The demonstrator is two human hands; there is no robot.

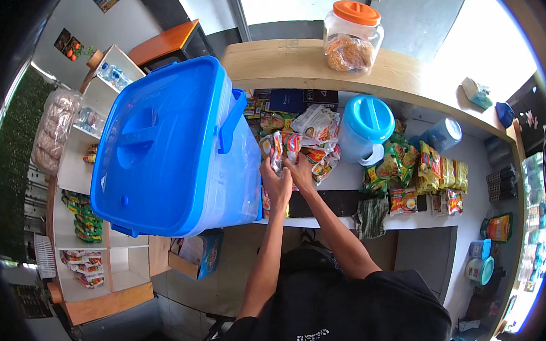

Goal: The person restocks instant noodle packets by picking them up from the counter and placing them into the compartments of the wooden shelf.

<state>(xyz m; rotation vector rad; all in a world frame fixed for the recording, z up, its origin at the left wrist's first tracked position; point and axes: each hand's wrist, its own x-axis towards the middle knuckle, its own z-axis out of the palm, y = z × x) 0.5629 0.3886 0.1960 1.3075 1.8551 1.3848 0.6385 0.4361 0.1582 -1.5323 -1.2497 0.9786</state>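
Observation:
Both hands meet over a pile of instant noodle packets on the white counter, beside a large blue-lidded plastic container (162, 143). My left hand (276, 182) grips red and white noodle packets (276, 147) from the near side, its fingers partly hidden behind them. Close against it, my right hand (301, 171) holds the same small bunch by its right end. Behind and right of my fingers lie more white-backed packets (317, 123) in a loose heap. Green noodle packets (277, 120) lie farther back.
A pitcher with a turquoise lid (368, 111) stands right of the heap. Green packets (393, 160), yellow packets (442, 167) and a dark striped cloth (372, 216) lie farther right. An orange-lidded jar (353, 39) tops the raised wooden ledge (272, 56). Shelves (74, 170) hold packets and bottles at left.

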